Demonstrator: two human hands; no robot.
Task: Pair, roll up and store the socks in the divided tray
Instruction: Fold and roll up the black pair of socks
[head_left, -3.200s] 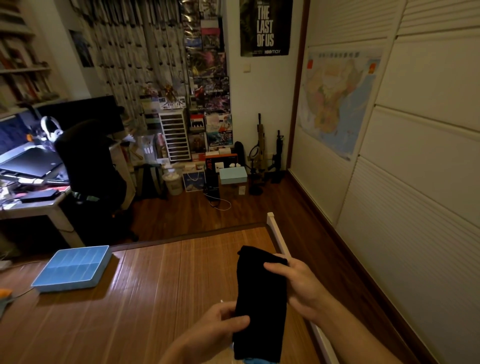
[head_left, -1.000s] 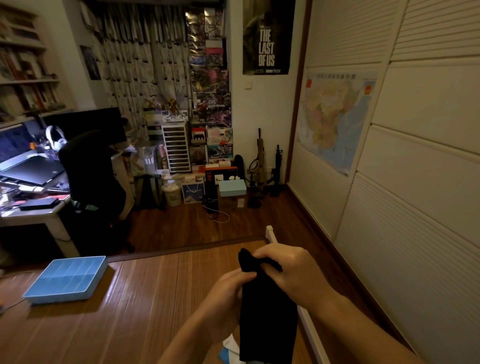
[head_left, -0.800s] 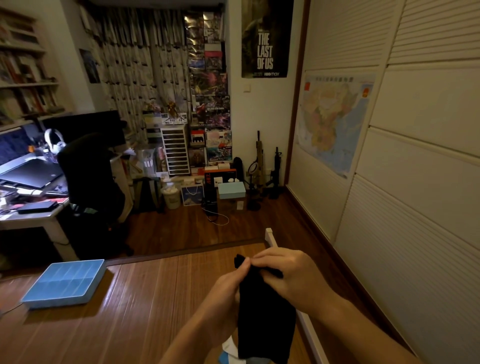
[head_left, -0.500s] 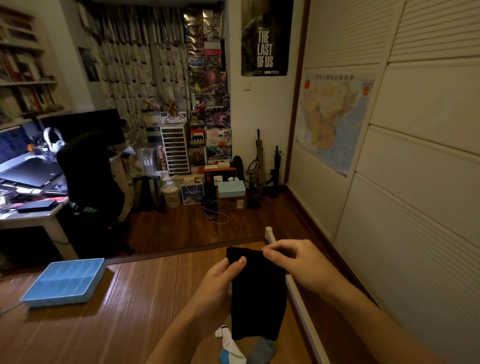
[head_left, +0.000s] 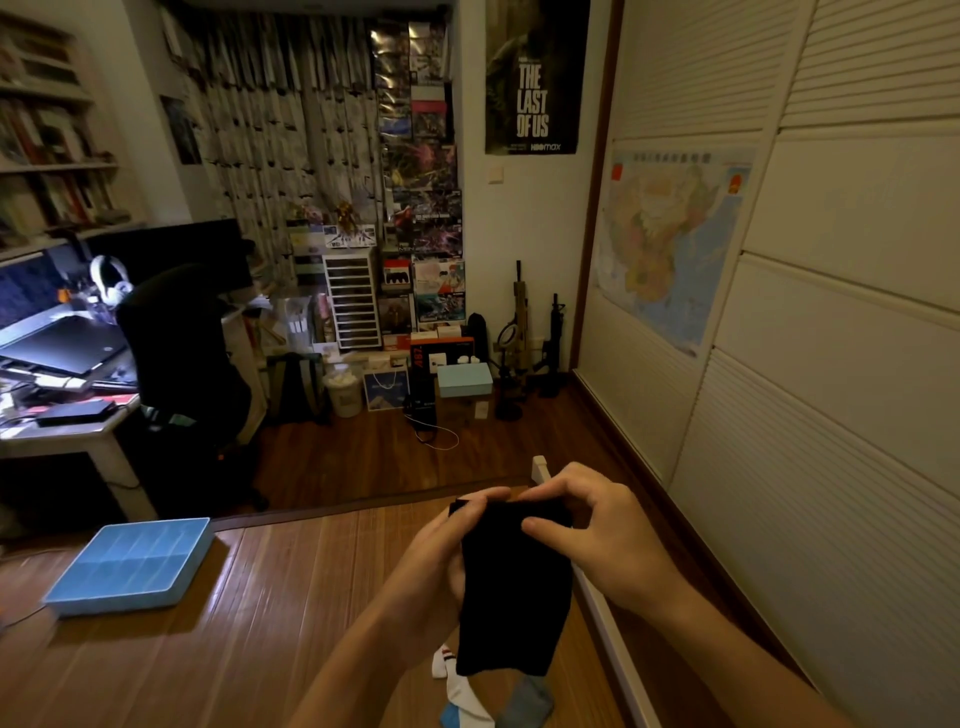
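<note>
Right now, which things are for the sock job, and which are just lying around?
For the job: black sock, pinched by left hand and right hand; white sock and grey sock below it; blue divided tray.
Just lying about: headphones, black chair, poster, map.

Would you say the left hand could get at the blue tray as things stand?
Probably yes, with a stretch: only bare mat lies between the left hand and the blue tray, though the hand grips the black sock.
</note>
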